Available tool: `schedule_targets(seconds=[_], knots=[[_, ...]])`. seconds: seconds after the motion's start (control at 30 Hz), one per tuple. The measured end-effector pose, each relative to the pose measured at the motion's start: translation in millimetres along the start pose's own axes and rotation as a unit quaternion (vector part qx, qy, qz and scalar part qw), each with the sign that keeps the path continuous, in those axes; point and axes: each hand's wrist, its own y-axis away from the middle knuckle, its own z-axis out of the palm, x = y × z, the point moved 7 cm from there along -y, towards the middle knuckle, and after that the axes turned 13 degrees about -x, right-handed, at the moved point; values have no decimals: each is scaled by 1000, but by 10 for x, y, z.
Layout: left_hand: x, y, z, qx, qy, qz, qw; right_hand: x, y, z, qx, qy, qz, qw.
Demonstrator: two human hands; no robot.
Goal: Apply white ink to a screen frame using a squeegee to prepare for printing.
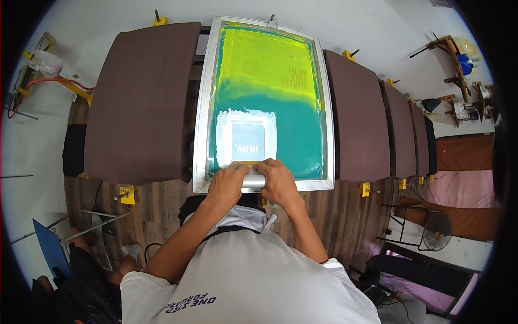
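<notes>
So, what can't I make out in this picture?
Head view:
- Ends of silver rounded bar: covered by left grip and right grip.
- Surface beneath the rectangular, metal-framed teal-and-yellow screen: the screen blocks it.
- Wearer's legs: mostly behind the white shirt.
- Dark-clothed person, lower left: partly cut off by the lower edge.

Bright, soft light falls evenly on the silvery rectangular metal frame and white T-shirt, both sharp; the brown plank floor sits in dimmer shade. Straight edges bow outward, and black vignetting swallows the corners.
</notes>
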Motion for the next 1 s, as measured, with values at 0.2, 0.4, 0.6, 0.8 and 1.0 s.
schedule_targets(seconds=[0.2, 0.4, 0.6, 0.8, 1.0], knots=[[21, 66, 26, 10, -29, 31, 999, -124, 315, -117, 108, -13, -39, 993], [-21, 172, 165, 35, -92, 58, 993, 552, 984, 215, 128, -213, 149, 957], [-1, 181, 170, 21, -108, 77, 991, 913, 1127, 1142, 64, -554, 211, 803], [-7, 184, 176, 20, -100, 71, 992, 860, 1095, 1192, 48, -718, 229, 655], [-5, 196, 141, 26, -92, 72, 993, 1030, 1074, 1347, 74, -747, 201, 629]])
